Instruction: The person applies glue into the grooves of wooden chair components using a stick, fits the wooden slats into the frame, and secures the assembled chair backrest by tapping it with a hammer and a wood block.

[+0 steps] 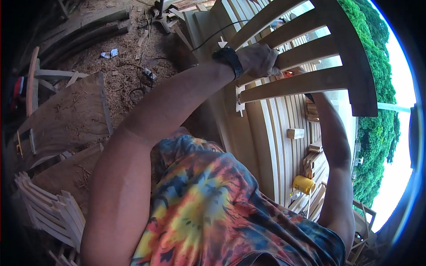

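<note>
Your left hand (259, 61) is at the slatted wooden frame (357, 62), by the lower ends of its slats, with the fingers bent inward and close together rather than spread. Its knuckles face up and its fingertips turn down beside a slat, but you cannot tell from this angle whether they clamp the wood or only press against it. A dark watch (228, 61) circles that wrist. Your right hand (299, 70) is on the far side of the frame, mostly hidden by the slats; only a little of it shows in a gap, next to a small patch of orange-red, so you cannot tell how far its fingers are open or what they hold. The frame is tilted up in front of you, its slats running to a broad curved rail on the right, above a row of long wooden boards (262, 128). A small wooden block (295, 133) lies on those boards, to the left of your right forearm, and a yellow bucket (304, 184) is nearer your body. Wood shavings (117, 84) cover the ground off to your left.
</note>
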The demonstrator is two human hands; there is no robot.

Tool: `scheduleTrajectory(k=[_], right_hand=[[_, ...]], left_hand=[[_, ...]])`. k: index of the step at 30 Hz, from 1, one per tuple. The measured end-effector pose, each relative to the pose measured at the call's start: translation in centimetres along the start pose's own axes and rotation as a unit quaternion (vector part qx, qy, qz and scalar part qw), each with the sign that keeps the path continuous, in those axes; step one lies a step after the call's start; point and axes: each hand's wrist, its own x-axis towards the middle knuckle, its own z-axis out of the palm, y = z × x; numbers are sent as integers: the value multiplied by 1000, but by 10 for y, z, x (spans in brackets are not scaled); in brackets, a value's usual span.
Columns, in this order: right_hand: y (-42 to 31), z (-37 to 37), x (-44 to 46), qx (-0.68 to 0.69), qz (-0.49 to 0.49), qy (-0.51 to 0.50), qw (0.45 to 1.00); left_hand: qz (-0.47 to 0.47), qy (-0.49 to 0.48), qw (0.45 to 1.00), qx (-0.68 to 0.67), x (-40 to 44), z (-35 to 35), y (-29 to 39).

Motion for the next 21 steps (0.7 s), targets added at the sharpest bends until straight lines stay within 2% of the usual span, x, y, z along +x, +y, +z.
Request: scheduleTrajectory(k=[9,13,21], right_hand=[[14,-1,6,68,9,-6,998],[19,3,5,91,8,-1,996],[16,6,1,66,4,17,998]], left_hand=[[8,26,1000,-14,-4,4,0],[-15,-15,1000,-4,-5,-3,6],[-11,3,1000,-4,-7,-1,6]])
